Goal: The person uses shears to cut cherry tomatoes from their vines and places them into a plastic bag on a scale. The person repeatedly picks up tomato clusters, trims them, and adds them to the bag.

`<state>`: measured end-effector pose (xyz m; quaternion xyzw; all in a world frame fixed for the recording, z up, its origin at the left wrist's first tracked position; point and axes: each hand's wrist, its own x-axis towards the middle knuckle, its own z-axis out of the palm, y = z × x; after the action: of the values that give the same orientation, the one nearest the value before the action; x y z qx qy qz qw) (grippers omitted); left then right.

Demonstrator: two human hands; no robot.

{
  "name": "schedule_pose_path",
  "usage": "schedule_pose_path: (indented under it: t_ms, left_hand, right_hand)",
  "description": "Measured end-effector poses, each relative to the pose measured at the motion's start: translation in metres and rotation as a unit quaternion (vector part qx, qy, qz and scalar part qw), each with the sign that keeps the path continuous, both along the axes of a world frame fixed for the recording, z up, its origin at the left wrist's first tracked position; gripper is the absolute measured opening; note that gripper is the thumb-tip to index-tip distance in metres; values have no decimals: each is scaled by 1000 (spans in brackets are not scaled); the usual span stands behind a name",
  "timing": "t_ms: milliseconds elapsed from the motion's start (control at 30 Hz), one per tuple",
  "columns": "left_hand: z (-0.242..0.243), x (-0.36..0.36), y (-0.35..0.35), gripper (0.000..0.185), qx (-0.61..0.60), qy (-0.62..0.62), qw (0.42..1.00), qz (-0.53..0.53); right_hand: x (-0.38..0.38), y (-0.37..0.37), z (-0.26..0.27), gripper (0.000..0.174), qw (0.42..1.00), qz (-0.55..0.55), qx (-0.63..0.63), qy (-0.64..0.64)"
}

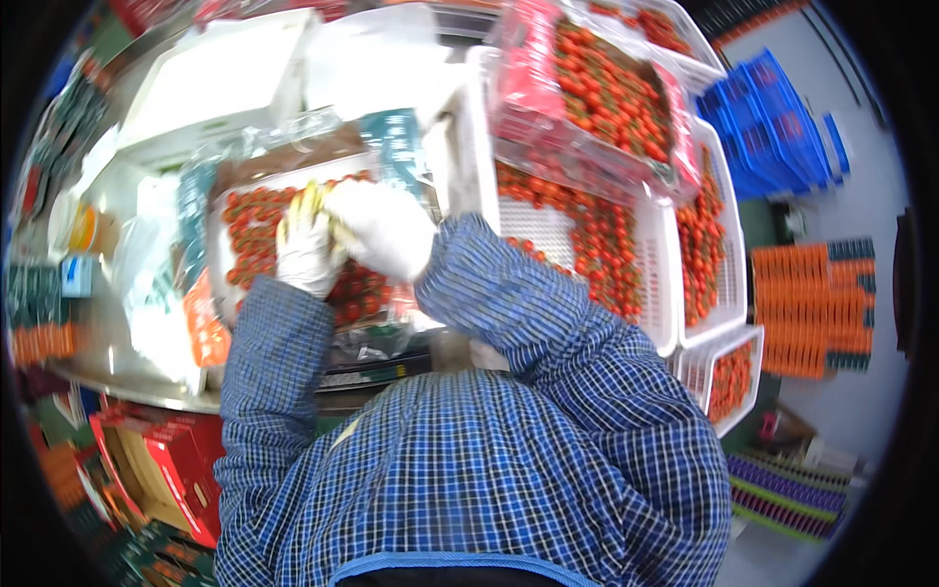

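Both hands wear white gloves with yellowish fingertips and meet over an open box lined with white and filled with small red tomatoes (257,213). My left hand (307,246) rests on the tomatoes, fingers pointing away from me. My right hand (381,224) reaches in from the right, its fingers close to the left hand's; it is blurred, and whether it holds a tomato cannot be told. Teal printed film (396,143) and clear plastic stand around the box. A white crate (539,227) of tomatoes on the vine is right of the right hand.
An open pink box (535,73) of tomatoes sits on the white crates. More tomato crates (708,293) stand farther right, near blue crates (770,125) and stacked orange baskets (799,308). A white foam box (213,81) is at the back left. A red carton (176,469) lies below the metal table's edge.
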<state>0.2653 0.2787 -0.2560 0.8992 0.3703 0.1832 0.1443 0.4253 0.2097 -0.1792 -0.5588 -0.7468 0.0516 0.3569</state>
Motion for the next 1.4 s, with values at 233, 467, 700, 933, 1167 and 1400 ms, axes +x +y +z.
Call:
schedule_pose_path:
  t_ms: [233,467,700,933,1167,1400]
  left_hand:
    - [73,17,-49,55,-179,-82,980,20]
    - [81,164,-220,37,-484,-131,842,-199]
    - [57,200,-278,39,-627,-135,749,-166]
    - [26,235,-282,63,-515,-249,818,-63]
    - [40,217,-282,62,-681,-448,579,14]
    - [65,204,-280,80,-762,-517,390,-25]
  right_hand:
    - [198,-198,-36,15,954,-275,-115,-21]
    - [373,-258,-122,20,795,-530,-252,-154]
    - [389,-240,-128,22,797,-501,-316,-118]
    - [299,-260,-39,25,900,-325,-273,95]
    - [273,-274,-35,22,901,-161,-190,354]
    - [364,-257,-133,80,801,-473,-360,-73]
